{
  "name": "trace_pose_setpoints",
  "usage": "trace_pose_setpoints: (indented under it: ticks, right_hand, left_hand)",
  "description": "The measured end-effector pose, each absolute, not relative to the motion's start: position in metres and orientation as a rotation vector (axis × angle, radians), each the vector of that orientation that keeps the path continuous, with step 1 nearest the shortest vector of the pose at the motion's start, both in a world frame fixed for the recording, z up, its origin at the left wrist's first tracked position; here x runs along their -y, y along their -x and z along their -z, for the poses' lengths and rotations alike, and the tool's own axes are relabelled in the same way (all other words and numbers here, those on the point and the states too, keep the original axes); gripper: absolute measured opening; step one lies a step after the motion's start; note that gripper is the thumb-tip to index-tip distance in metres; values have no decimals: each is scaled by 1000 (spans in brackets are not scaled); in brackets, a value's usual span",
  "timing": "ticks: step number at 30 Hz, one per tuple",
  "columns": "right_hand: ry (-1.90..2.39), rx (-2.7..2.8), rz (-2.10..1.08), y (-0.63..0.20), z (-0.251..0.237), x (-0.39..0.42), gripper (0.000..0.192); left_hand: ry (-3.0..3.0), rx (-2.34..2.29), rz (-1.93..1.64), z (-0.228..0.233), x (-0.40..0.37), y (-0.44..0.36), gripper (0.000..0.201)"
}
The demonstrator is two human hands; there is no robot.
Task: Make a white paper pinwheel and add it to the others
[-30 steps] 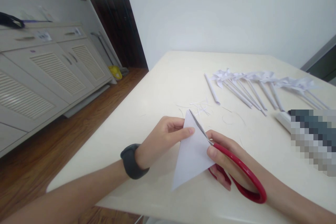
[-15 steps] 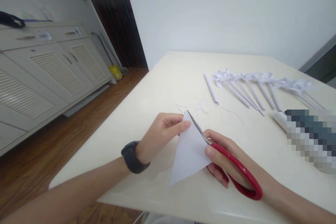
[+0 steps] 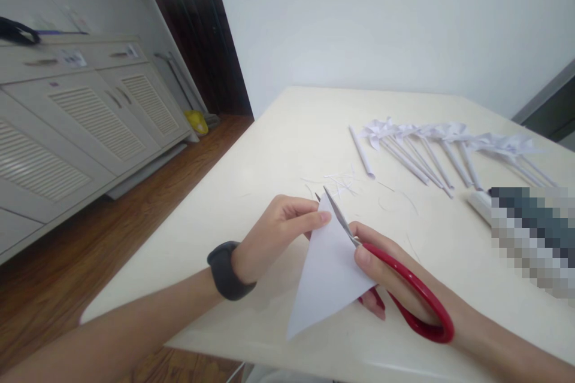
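My left hand (image 3: 278, 233) pinches the top corner of a white folded paper triangle (image 3: 327, 272), holding it above the cream table (image 3: 269, 149). A dark band sits on that wrist. My right hand (image 3: 386, 269) grips red-handled scissors (image 3: 411, 299); their metal blades (image 3: 336, 212) are slightly apart at the paper's upper right edge, with the tips near my left fingertips. The paper hides part of my right fingers.
Thin white paper trimmings (image 3: 344, 179) lie just beyond my hands. Several white paper pinwheels on rolled sticks (image 3: 431, 146) lie in a row at the far right. A blurred patch (image 3: 532, 236) covers something at the right edge. Cabinets (image 3: 67, 125) and wood floor are to the left.
The scissor blades have parted slightly at the paper's tip. The paper triangle has tilted a little lower. Both hands stay in about the same place.
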State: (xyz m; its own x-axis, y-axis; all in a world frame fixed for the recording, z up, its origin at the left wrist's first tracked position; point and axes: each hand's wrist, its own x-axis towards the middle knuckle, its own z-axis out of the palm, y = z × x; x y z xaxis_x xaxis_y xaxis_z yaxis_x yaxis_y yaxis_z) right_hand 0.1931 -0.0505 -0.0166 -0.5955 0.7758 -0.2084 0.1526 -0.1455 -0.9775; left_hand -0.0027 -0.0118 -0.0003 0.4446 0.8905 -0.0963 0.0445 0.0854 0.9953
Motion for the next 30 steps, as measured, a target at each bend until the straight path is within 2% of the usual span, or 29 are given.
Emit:
trace_pose_setpoints:
  ticks: [30]
  right_hand:
    - [1141,1626,-1714,-189,10,52,23]
  left_hand:
    - [-1355,-901,-700,-2,13,2,30]
